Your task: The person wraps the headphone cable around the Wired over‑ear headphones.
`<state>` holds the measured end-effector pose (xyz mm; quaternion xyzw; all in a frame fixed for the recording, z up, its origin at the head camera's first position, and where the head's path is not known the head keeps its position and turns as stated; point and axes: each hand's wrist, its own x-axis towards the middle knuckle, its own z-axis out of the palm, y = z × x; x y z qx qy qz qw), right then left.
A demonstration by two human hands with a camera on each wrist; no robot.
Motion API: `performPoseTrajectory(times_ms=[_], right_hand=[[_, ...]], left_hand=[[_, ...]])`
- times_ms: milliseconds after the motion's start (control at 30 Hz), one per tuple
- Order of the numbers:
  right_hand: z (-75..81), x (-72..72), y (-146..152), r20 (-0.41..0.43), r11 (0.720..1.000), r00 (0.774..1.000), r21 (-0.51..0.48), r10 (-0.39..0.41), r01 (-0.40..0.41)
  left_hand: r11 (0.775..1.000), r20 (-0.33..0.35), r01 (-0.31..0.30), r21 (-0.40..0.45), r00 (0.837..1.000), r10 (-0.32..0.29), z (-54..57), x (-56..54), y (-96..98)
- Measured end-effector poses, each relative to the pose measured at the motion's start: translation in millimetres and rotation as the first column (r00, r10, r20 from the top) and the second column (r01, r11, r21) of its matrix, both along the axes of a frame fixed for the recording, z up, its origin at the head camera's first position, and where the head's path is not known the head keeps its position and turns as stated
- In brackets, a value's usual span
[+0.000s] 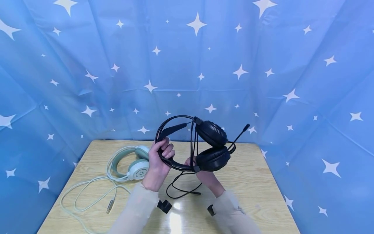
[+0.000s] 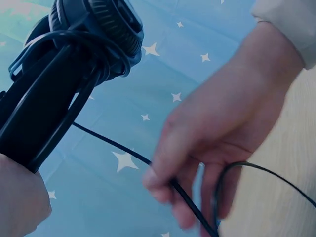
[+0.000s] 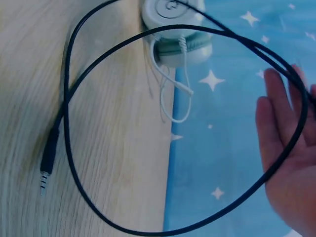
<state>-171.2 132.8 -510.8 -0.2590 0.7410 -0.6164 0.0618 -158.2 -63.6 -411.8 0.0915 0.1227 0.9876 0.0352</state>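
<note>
Head view shows me the left hand (image 1: 159,159), which grips the headband (image 2: 42,106) of a black headset (image 1: 211,159). Its long axis goes from left to right, and both ear cups (image 1: 211,133) point rightward, away from this hand. The right hand (image 2: 205,128) is partly hidden behind the lower cup; from the left wrist view, it pinches the black cable (image 2: 190,202). Turns of this cable go around the headset; the free part runs aslant to the right hand, the nearer one to the plug (image 3: 49,153). Whether the plug touches the table (image 1: 254,188), I cannot tell. Left of the left hand lie light green headphones (image 1: 138,170); one cup carries a round mark (image 1: 141,173), but I can read no letters anywhere.
</note>
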Motion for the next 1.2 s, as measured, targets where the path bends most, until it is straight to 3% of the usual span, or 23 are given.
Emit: performPoseTrajectory(times_ms=[67,167,300,433,600,733,833,1000,1100,1200], right_hand=[[-0.3,4.3,-4,0.057,1.0,0.998,0.029,-0.012,0.01],[1.4,9.3,-9,0.134,1.0,0.991,-0.01,-0.009,0.01],[2.0,12.2,-12,0.113,0.996,0.991,0.05,-0.074,0.068],[1.4,13.6,-13,0.077,0.977,0.989,0.186,-0.124,0.108],[2.4,17.0,-13,0.084,0.954,0.992,0.292,-0.091,0.063],[4.0,19.0,-12,0.133,0.974,0.991,0.227,-0.031,0.0],[4.4,21.3,-12,0.215,0.991,0.977,0.129,0.003,-0.031],[8.0,29.1,-11,0.32,0.999,0.946,0.03,-0.049,0.041],[10.9,33.7,-10,0.251,0.989,0.959,0.09,-0.134,0.114],[13.9,39.0,-12,0.096,0.97,0.978,0.178,-0.187,0.168]], left_hand=[[1.0,0.004,-0.015,0.007,1.0,0.015,2.7,0.0,0.9],[0.999,0.008,-0.039,0.014,0.999,0.039,6.2,0.2,1.9],[0.997,0.022,-0.08,-0.006,0.997,0.08,9.0,0.0,2.9],[0.992,0.039,-0.121,-0.04,0.992,0.122,10.9,-1.4,4.1],[0.977,0.066,-0.199,-0.081,0.977,0.204,12.4,-3.1,5.0],[0.954,0.087,-0.272,-0.125,0.955,0.284,12.9,-4.3,4.8],[0.937,0.112,-0.314,-0.155,0.936,0.332,13.6,-5.9,4.3],[0.912,0.168,-0.373,-0.17,0.901,0.399,15.2,-9.3,1.8],[0.9,0.191,-0.401,-0.168,0.883,0.429,15.9,-10.3,-0.2],[0.887,0.204,-0.424,-0.183,0.866,0.456,15.9,-10.9,-1.5]])
